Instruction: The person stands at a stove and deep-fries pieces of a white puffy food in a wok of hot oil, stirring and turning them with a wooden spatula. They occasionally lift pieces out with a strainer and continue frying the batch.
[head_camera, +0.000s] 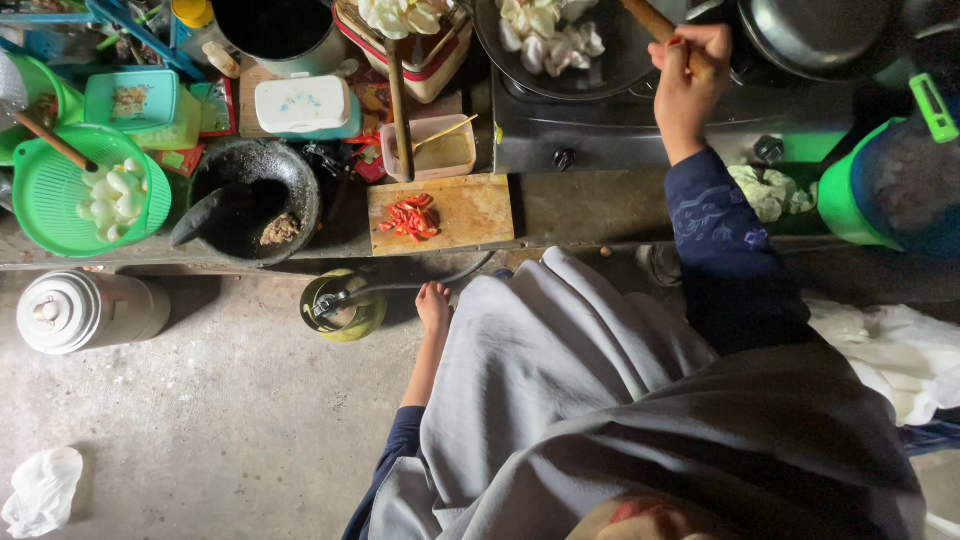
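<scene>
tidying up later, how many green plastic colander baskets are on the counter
1 for sure: the round green plastic colander basket at the counter's left end, holding pale pieces. Behind it a second green rim shows at the frame edge, mostly hidden, so its kind is unclear.

Wooden handle (655, 20) in right hand (688, 75): smooth, matt; the dark wok (600, 70) under it looks like dull metal, and the stove (650, 125) front is brushed metal with a faint sheen. Cutting board (470, 210) is bare matt wood; mortar (250, 200) is rough, dark stone. Colander (60, 205) is glossy green plastic, the grey robe (600, 400) soft matt cloth, the floor (220, 400) rough concrete.
</scene>
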